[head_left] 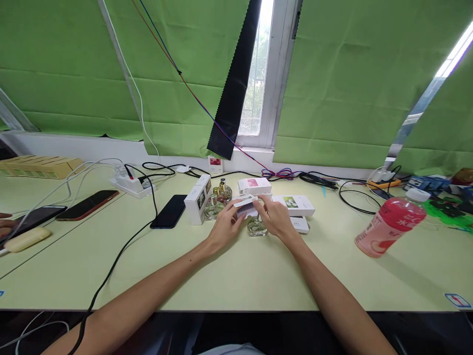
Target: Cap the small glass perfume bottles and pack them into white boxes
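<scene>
My left hand [225,223] is closed around a small white carton [247,209], thumb below and fingers on its side. The fingers of my right hand [275,216] pinch the carton's near right edge; whether it is unsealed I cannot tell. Just under my right hand a clear glass perfume bottle [257,228] sits on the table, partly covered by the fingers. Left of the carton are more perfume bottles [213,211] with gold caps, beside an upright white box [198,199]. Flat white boxes lie behind and right of my hands, including one with a pink picture [254,185] and one with a green-and-white picture [295,204].
A black phone [169,212] lies left of the boxes, with a black cable [121,254] running past it. A pink drink bottle [389,227] stands at right. Power strip [131,183] and cables line the back. Another person's hand [6,227] shows at far left.
</scene>
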`<action>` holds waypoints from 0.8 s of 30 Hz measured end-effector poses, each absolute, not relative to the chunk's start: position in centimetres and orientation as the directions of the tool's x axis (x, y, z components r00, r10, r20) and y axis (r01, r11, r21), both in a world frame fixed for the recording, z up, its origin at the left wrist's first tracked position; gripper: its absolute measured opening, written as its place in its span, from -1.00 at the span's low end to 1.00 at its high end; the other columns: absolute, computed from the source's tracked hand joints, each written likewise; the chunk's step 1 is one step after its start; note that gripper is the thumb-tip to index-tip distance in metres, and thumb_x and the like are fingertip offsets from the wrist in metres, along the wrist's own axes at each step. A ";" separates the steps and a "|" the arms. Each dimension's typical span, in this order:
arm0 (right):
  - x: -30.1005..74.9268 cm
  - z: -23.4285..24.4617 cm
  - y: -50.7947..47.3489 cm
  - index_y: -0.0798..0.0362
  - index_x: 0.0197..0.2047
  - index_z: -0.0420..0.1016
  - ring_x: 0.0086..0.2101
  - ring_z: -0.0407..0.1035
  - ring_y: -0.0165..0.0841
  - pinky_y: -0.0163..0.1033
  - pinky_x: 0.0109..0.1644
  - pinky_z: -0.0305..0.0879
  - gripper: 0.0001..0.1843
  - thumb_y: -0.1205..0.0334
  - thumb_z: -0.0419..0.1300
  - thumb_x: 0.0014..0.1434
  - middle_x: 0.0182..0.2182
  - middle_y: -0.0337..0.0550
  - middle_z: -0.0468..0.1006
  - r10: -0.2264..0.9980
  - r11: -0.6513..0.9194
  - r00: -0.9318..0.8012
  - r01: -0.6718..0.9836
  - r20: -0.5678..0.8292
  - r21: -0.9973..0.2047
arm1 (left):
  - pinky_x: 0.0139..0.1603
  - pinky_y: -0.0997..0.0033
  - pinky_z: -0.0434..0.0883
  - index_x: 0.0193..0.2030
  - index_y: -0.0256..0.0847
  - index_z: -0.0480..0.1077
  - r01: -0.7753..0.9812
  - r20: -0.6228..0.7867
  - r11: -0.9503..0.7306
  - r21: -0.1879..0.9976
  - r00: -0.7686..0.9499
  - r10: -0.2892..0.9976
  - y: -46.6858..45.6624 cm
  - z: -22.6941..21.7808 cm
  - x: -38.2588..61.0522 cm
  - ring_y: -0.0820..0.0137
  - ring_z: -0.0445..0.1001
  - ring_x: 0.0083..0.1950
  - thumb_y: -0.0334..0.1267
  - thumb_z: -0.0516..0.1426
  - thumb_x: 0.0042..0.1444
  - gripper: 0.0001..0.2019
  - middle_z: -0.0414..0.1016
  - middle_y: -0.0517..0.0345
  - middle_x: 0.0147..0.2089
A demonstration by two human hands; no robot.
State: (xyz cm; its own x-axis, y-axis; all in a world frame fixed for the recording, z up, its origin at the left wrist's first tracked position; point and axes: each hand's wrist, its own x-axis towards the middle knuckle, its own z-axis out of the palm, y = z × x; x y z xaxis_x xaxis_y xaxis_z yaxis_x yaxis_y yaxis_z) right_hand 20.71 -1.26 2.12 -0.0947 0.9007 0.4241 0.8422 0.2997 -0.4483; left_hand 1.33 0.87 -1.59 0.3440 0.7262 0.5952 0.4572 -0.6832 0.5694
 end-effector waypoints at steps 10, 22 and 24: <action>20.4 2.6 -1.8 0.04 0.37 0.25 -0.33 0.53 -0.17 -0.27 -0.28 0.11 -0.35 -0.21 0.00 0.41 -0.47 -0.20 0.60 0.924 0.315 -0.163 0.837 0.346 -0.447 | -0.38 0.46 0.61 0.20 -0.15 0.46 0.430 0.599 -0.682 0.592 0.330 0.729 0.9 -1.4 1.3 0.38 0.58 -0.14 -0.23 0.06 0.36 -0.66 0.38 -0.08 0.34; 20.3 2.2 -1.5 0.04 0.47 0.03 -0.43 0.50 -0.24 -0.28 -0.34 0.17 -0.04 -0.16 0.32 0.19 -0.49 -0.31 0.57 0.939 0.327 -0.192 0.764 0.287 -0.557 | -0.37 0.42 0.59 0.23 -0.13 0.45 0.433 0.607 -0.679 0.593 0.313 0.730 1.0 -1.5 1.2 0.49 0.50 -0.34 -0.30 0.07 0.30 -0.61 0.42 -0.07 0.31; 20.2 2.3 -1.6 0.05 0.48 0.01 -0.40 0.51 -0.23 -0.27 -0.32 0.19 0.00 -0.10 0.37 0.15 -0.46 -0.30 0.59 0.940 0.326 -0.199 0.771 0.279 -0.547 | -0.37 0.41 0.59 0.21 -0.12 0.46 0.433 0.608 -0.672 0.601 0.298 0.736 1.1 -1.6 1.2 0.51 0.48 -0.37 -0.26 0.09 0.31 -0.64 0.42 -0.07 0.31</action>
